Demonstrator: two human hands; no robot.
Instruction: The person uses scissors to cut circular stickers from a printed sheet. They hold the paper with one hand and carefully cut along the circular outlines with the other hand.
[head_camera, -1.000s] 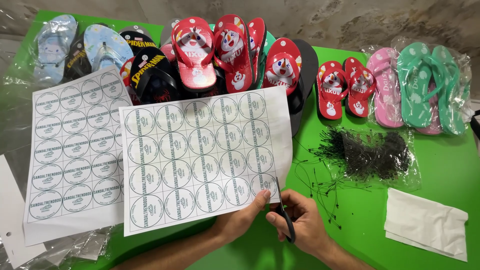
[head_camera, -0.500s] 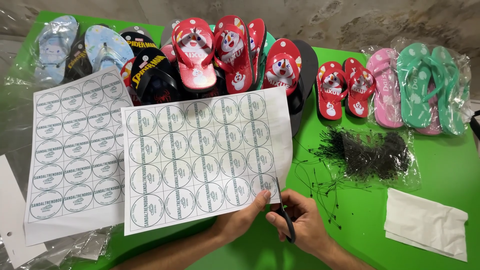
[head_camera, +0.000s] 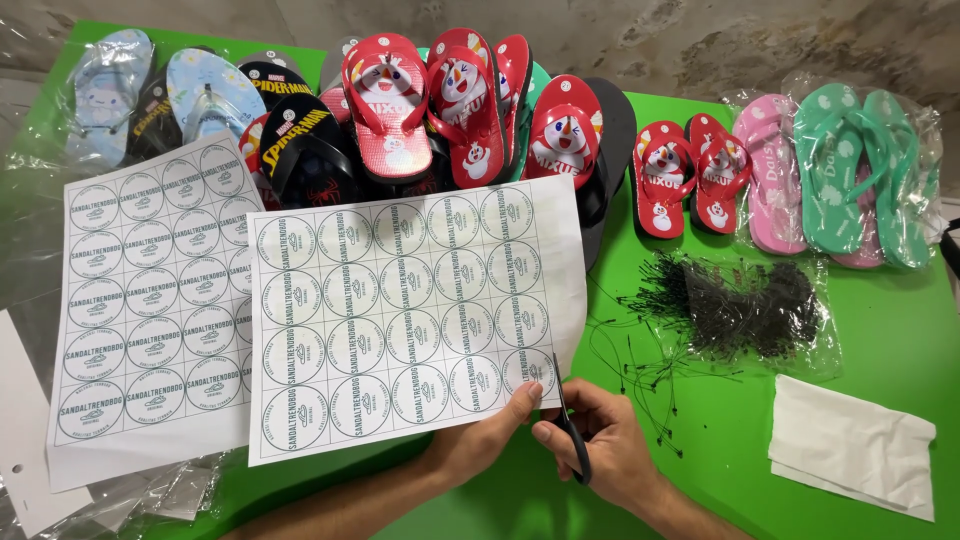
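Note:
My left hand (head_camera: 487, 440) pinches the bottom right corner of a white sheet printed with rows of round green labels (head_camera: 405, 315), holding it up over the green table (head_camera: 880, 340). My right hand (head_camera: 600, 445) grips a pair of black scissors (head_camera: 570, 430), blades pointing up at the sheet's lower right edge, right beside my left thumb. A second label sheet (head_camera: 150, 300) lies flat to the left, partly under the first.
Red cartoon flip-flops (head_camera: 440, 100), black ones (head_camera: 300, 140) and pale blue ones (head_camera: 150, 90) are piled at the back. A small red pair (head_camera: 690, 175), pink (head_camera: 770, 180) and teal (head_camera: 850, 170) bagged pairs lie right. A bag of black tag strings (head_camera: 740, 305) and folded white paper (head_camera: 850, 445) sit at right.

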